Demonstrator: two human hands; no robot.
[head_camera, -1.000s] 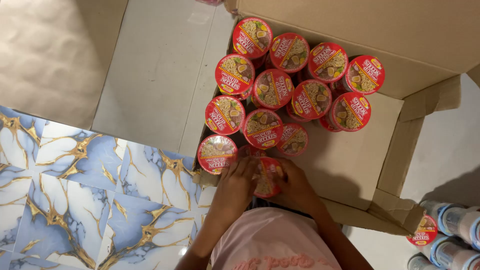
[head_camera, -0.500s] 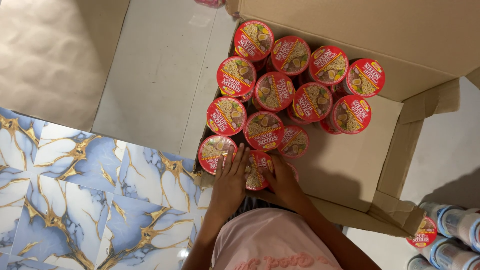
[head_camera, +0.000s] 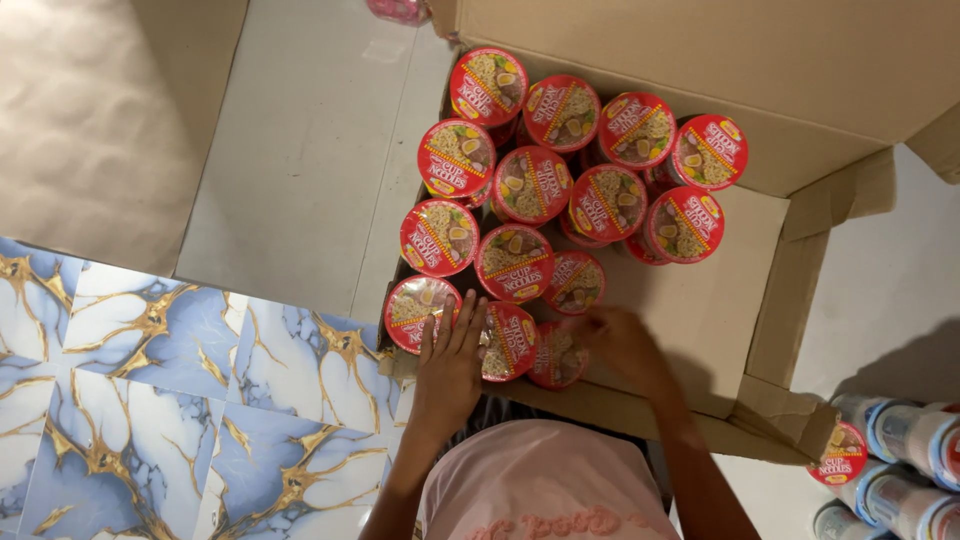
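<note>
Over a dozen red-lidded noodle cups (head_camera: 530, 185) packed upright in the cardboard box (head_camera: 720, 310), seen from the head. Left hand (head_camera: 450, 365) flat, fingers spread, released, resting atop the nearest lids. Right hand (head_camera: 625, 345) blurred beside them, grip impossible to tell. Seemingly settling the front row; calls for gentle, even nudging.

From my feed I see two bare forearms, no sleeves reaching the wrists. The left hand (head_camera: 452, 368) and right hand (head_camera: 622, 342) carry no gloves, and I can make out no rings or watch. Below them is a pale pink top (head_camera: 545, 480) with darker pink lettering stitched in a curve across the fabric, cut off at the bottom edge.
</note>
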